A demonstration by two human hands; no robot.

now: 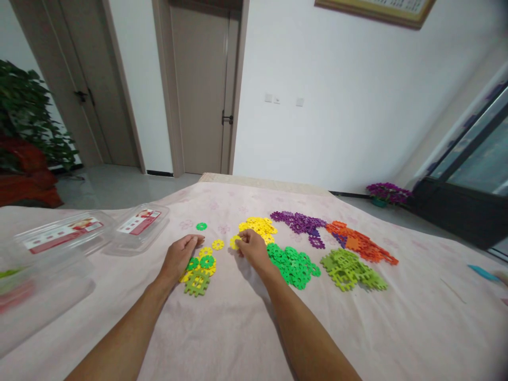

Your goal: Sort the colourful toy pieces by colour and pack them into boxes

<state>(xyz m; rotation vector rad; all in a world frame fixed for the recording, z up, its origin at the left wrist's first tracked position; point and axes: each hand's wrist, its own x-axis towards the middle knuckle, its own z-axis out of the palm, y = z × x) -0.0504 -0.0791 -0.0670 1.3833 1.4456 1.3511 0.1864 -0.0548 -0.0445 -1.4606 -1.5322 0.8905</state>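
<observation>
My right hand [252, 248] pinches a yellow notched disc [234, 242] between thumb and fingertips, just above the cloth. At its left lies a loose yellow disc [218, 244]. My left hand [183, 254] is closed, fingertips together, at the upper left edge of a small cluster of interlocking pieces; whatever it grips is hidden. That cluster has yellow discs, two green discs [207, 262] and an olive-green square piece [197, 283] at its lower end. A single green disc [201, 226] lies farther back. The yellow pile [260, 226] sits right behind my right hand.
A green pile [292, 266] lies beside my right forearm. Farther right are purple [297, 221], orange [363, 243] and olive-green [351, 269] piles. Clear plastic boxes [138, 230] with labels stand at the left. A pink cloth [222, 328] covers the table. A blue object [483, 272] lies far right.
</observation>
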